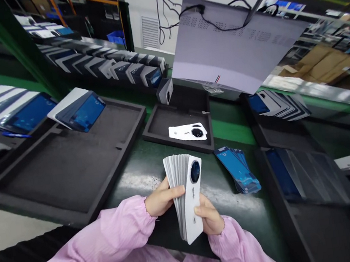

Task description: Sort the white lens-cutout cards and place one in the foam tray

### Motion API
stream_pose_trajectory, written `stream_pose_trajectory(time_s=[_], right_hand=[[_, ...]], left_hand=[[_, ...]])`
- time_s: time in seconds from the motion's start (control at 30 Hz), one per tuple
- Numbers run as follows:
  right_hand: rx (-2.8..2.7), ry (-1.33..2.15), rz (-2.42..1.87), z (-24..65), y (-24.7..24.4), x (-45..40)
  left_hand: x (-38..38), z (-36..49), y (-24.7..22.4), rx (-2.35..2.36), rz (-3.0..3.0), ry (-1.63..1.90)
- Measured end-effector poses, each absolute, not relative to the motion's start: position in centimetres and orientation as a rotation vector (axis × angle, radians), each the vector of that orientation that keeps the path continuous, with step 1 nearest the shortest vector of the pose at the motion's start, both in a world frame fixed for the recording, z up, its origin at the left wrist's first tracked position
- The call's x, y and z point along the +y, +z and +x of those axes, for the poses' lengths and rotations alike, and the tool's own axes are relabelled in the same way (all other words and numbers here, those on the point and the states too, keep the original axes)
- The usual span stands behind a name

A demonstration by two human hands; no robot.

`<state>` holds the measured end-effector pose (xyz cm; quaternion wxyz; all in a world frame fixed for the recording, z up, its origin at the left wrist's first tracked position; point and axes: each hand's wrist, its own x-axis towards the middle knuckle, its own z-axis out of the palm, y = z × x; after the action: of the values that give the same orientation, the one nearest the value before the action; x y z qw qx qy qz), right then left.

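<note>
You hold a thick stack of white phone back covers [186, 197] upright between both hands, just above the near edge of the dark green bench [141, 169]. The front cover faces right and shows its round black camera ring near the top. Your left hand [162, 200] is closed on the stack's left side, fingers wrapped over the fanned edges; your right hand [209, 218] is clamped on the lower right, thumb pressed on the front face. Both grips are firm on the stack, with nothing else in either hand.

Judging by how things lie, the gathering part looks well along: the stack is full and squared, though its top edges are a little fanned. The small black foam tray [177, 126] straight ahead holds only one or two white covers [189, 132], so it looks nearly emptied or barely filled; you cannot tell which from here. The large black foam tray [64, 166] to your left is mostly bare, with a short row of blue-filmed panels [78, 111] leaning at its far corner.

To the right of the stack, a small fanned pile of blue-filmed pieces [239, 170] lies flat on the bench, apart from your hands. Further right, more dark trays [309, 182] hold panels on edge, and long rows of covers [112, 66] stand along the back.
</note>
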<state>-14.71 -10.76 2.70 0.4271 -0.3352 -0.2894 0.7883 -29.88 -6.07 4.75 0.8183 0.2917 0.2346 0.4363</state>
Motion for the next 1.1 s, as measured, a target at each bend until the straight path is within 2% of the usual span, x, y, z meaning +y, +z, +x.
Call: stream_pose_trajectory(time_s=[0.3, 0.5, 0.63, 0.9, 1.1], right_hand=[[-1.274, 2.028, -0.790, -12.6, 3.2, -10.2], [-1.567, 1.808, -0.963, -11.3, 2.2, -10.6], [-1.740, 1.640, -1.049, -11.1, 2.2, -10.5], [-1.734, 1.554, -1.046, -11.2, 1.8, -10.9], [-1.762, 1.440, -1.081, -11.4, 1.2, -11.2]], left_hand=[[-6.5, -31.0, 5.4, 0.384, 0.865, 0.880], [-6.3, -31.5, 5.0, 0.173, 1.222, 0.873], [-6.2, -31.6, 5.3, 0.140, 1.245, 0.814], [-6.5, -31.9, 6.3, 0.232, 1.161, 0.785], [-6.6, -31.9, 5.1, 0.227, 1.089, 0.862]])
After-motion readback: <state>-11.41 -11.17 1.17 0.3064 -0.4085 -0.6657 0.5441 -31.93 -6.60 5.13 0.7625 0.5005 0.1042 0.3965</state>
